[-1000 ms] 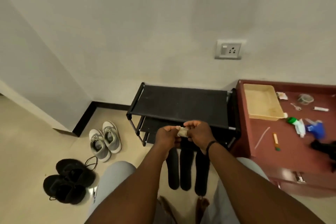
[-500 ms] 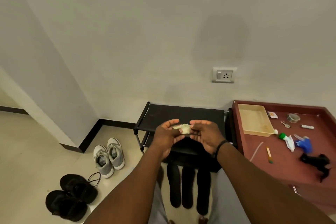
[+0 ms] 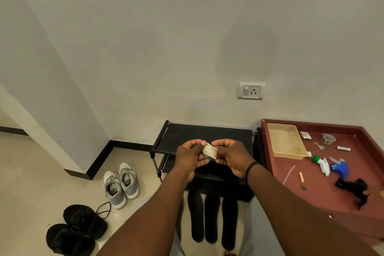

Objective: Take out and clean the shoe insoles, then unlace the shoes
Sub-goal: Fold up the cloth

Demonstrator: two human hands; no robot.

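Two hands were held up together above the black shoe rack (image 3: 207, 134). A small pale cloth (image 3: 210, 151) was pinched between them. The left hand (image 3: 192, 157) had its fingers curled onto one end of the cloth, and the right hand (image 3: 232, 157) had its fingers curled onto the other end. Both arms were stretched forward, with a dark band worn on the right wrist.

Bare floor was seen on the left, between the rack and the wall corner. The red table (image 3: 324, 191) was set tight against the rack's right side.

Three black insoles (image 3: 212, 218) were laid flat on the floor, side by side, below the rack. Their long sides were pointed away from the person, toward the rack. The grey shoes (image 3: 121, 184) were stood just left of the rack, heels toward the person. The black shoes (image 3: 76, 228) were placed nearer the person, with a loose lace beside them.
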